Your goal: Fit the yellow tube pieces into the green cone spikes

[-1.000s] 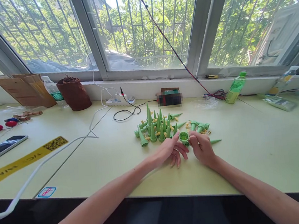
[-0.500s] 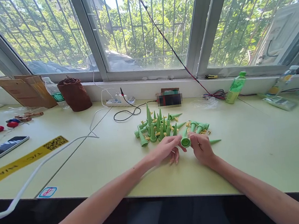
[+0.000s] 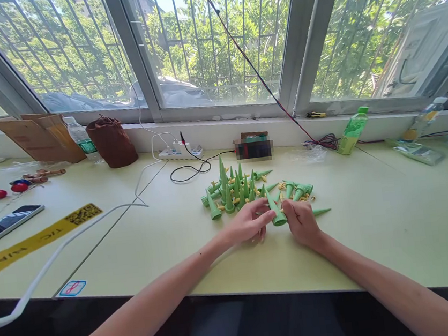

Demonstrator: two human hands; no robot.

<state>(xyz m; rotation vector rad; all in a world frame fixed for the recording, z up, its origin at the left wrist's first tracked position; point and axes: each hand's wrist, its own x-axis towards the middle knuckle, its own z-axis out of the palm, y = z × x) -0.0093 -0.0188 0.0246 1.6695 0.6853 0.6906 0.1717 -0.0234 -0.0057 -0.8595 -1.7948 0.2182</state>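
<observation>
Between my hands a green cone-shaped plant watering spike (image 3: 277,214) is held above the table, its wide collar down and its point tilted up to the left. My right hand (image 3: 303,221) is closed in a pinch at the spike's right side; the part under its fingers is hidden. From the left, my left hand (image 3: 250,222) has its thumb and forefinger about the spike, with the other fingers curled below. Just beyond stands a cluster of similar green spikes (image 3: 229,202) with small yellow valves. More spikes (image 3: 301,190) lie on their sides behind my right hand.
A white cable (image 3: 74,236) crosses the table at left, near a phone (image 3: 6,225) and a yellow strip (image 3: 42,240). Along the window side stand a brown pouch (image 3: 111,141), a power strip (image 3: 179,152) and a green bottle (image 3: 353,131).
The spike has turned in my hands: its open end faced me before, and now its side shows with the collar downward. My left thumb has shifted along it; the right hand has hardly moved.
</observation>
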